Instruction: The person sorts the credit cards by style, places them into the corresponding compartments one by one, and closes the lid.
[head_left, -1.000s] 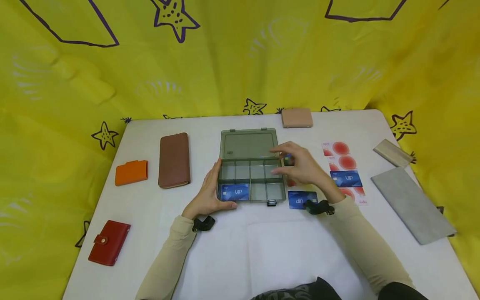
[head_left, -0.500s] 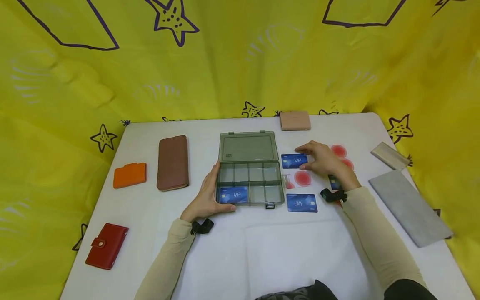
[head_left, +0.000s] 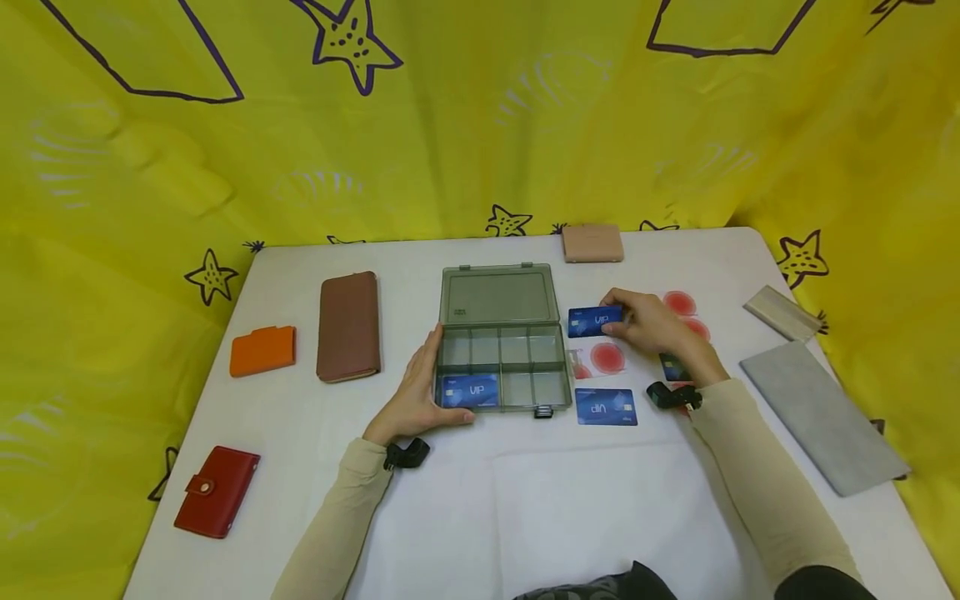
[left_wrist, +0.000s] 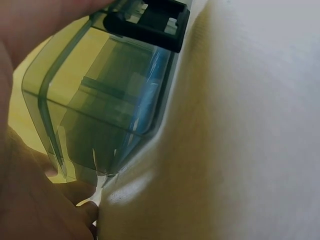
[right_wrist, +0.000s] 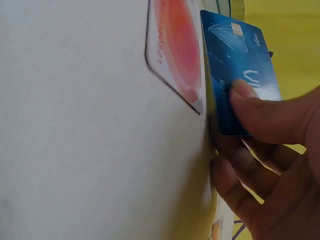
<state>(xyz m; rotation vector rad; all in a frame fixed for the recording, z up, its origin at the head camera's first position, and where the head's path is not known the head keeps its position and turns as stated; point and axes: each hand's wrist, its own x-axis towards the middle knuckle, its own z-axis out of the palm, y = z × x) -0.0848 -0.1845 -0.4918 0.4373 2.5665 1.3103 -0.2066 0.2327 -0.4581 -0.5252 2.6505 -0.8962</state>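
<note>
My left hand (head_left: 408,396) holds the left side of a green see-through plastic box (head_left: 498,293), its thumb along the front edge. The box stands with its lid laid back. One blue VIP card (head_left: 470,390) lies in its front left compartment; the other compartments show nothing in them. Between thumb and fingers, my right hand (head_left: 654,327) pinches another blue VIP card (right_wrist: 250,70), tilted up from the table in the right wrist view. Just in front of that card lie a white card with red circles (head_left: 607,358) and an upside-down blue VIP card (head_left: 606,407).
More cards (head_left: 679,302) lie partly behind the right hand. Grey (head_left: 825,417) and gold (head_left: 782,312) wallets are at right, a beige one (head_left: 592,243) at the back. Brown (head_left: 348,327), orange (head_left: 262,351) and red (head_left: 217,492) wallets lie at left.
My right hand has moved right from over the box to the blue card beside it, and now pinches and lifts that card's edge. The left hand stays on the box.
</note>
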